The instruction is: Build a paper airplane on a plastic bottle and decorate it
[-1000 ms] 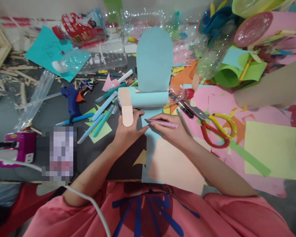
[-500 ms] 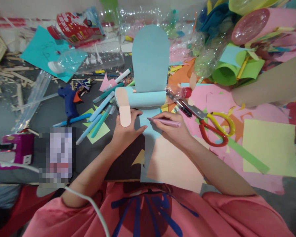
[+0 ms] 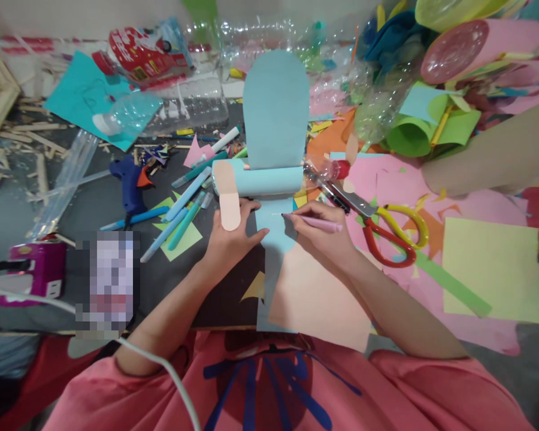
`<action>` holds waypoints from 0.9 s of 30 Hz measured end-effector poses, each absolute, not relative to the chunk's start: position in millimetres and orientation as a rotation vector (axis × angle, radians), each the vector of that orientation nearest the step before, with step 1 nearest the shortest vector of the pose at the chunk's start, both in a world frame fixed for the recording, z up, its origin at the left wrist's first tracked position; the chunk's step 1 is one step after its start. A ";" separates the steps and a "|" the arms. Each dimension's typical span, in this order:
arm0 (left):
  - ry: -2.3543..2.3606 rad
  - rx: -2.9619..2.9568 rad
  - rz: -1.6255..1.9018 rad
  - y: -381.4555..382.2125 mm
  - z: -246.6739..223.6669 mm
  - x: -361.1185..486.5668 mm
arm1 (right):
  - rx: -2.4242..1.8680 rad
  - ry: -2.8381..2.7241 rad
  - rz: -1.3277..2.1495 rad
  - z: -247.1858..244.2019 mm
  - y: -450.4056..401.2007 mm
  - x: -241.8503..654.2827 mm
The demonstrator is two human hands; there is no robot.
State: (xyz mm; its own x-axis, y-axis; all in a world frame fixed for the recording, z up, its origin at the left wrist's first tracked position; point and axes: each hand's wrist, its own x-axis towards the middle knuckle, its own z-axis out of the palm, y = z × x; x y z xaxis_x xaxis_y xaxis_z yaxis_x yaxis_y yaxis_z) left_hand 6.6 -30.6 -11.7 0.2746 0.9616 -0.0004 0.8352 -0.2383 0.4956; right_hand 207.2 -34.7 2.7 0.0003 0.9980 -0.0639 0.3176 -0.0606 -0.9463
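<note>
My right hand (image 3: 321, 230) holds a pink pen (image 3: 317, 222), its tip on a light blue paper (image 3: 275, 224) where a short pale line shows. My left hand (image 3: 233, 239) lies at that paper's left edge, thumb and fingers spread, partly under a peach paper strip (image 3: 230, 211). The strip hangs from the left end of a bottle wrapped in light blue paper (image 3: 272, 180). A rounded blue-grey paper (image 3: 276, 111) extends up behind the bottle. Below my right hand is a peach sheet (image 3: 318, 293).
Scissors (image 3: 388, 248) and pink paper (image 3: 368, 179) are on the right. Markers (image 3: 184, 203), a blue glue gun (image 3: 132, 185) and a purple box (image 3: 40, 272) lie left. Plastic bottles (image 3: 193, 102) line the back, and a cable (image 3: 166, 365) crosses the lower left.
My right hand and the pen have moved a little to the right, and a short pale line now shows on the light blue paper. The left hand has hardly moved.
</note>
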 end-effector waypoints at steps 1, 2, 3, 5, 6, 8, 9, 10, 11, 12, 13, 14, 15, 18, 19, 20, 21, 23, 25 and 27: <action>1.623 2.143 0.426 -30.4 -11.4 6.5 | -1.497 -1.419 1.077 2.7 -34.7 207.6; 1.625 2.134 0.423 -30.3 -11.2 6.5 | -1.504 -1.420 1.060 2.8 -34.5 208.2; 1.625 2.127 0.421 -30.1 -11.0 6.4 | -1.510 -1.426 1.043 3.0 -34.1 208.9; 1.618 2.117 0.423 -29.9 -11.0 6.2 | -1.517 -1.445 1.022 3.5 -33.1 210.1; 1.613 2.113 0.430 -29.9 -11.1 6.1 | -1.515 -1.456 1.022 3.8 -32.6 210.7; 1.607 2.105 0.448 -29.8 -11.7 5.9 | -1.501 -1.479 1.025 4.4 -32.4 211.7; 1.606 2.099 0.452 -29.7 -12.0 5.8 | -1.489 -1.487 1.018 4.7 -32.8 212.1; 1.606 2.093 0.450 -29.6 -12.3 5.7 | -1.477 -1.489 1.001 4.9 -33.6 212.6; 1.604 2.086 0.444 -29.4 -12.5 5.5 | -1.465 -1.483 0.975 5.1 -34.6 213.0; 1.599 2.080 0.437 -29.1 -12.6 5.3 | -1.457 -1.467 0.947 5.1 -35.7 213.4; 1.595 2.074 0.433 -28.8 -12.5 5.0 | -1.454 -1.448 0.925 5.0 -36.8 213.7; 1.593 2.068 0.433 -28.6 -12.2 4.8 | -1.454 -1.433 0.915 4.7 -37.7 213.9; 1.592 2.064 0.432 -28.4 -11.7 4.7 | -1.456 -1.428 0.920 4.2 -38.3 213.9; 1.592 2.053 0.400 -28.2 -9.5 4.9 | -1.465 -1.481 0.987 1.9 -38.1 213.4; 1.594 2.051 0.381 -28.2 -8.8 5.2 | -1.468 -1.504 1.001 1.0 -37.6 213.1; 1.597 2.052 0.364 -28.3 -8.2 5.5 | -1.470 -1.524 1.004 0.2 -37.0 212.9; 1.601 2.055 0.354 -28.5 -8.0 5.9 | -1.473 -1.540 0.996 -0.5 -36.6 212.8; 1.615 2.064 0.358 -28.7 -8.4 6.3 | -1.461 -1.567 0.968 -1.0 -36.3 212.6; 1.615 2.074 0.380 -28.7 -9.5 6.3 | -1.437 -1.602 0.956 -0.3 -37.3 212.0; 1.602 2.079 0.390 -28.6 -10.5 5.9 | -1.423 -1.637 0.972 1.6 -39.5 210.6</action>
State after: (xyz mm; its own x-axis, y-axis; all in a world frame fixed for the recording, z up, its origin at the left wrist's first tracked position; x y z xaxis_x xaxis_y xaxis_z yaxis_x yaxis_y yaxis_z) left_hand 5.9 -28.6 -10.5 0.2730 0.9597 -0.0663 0.8219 -0.1968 0.5345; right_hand 210.6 -39.5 1.6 -0.1048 0.9929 0.0557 0.4269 0.0955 -0.8992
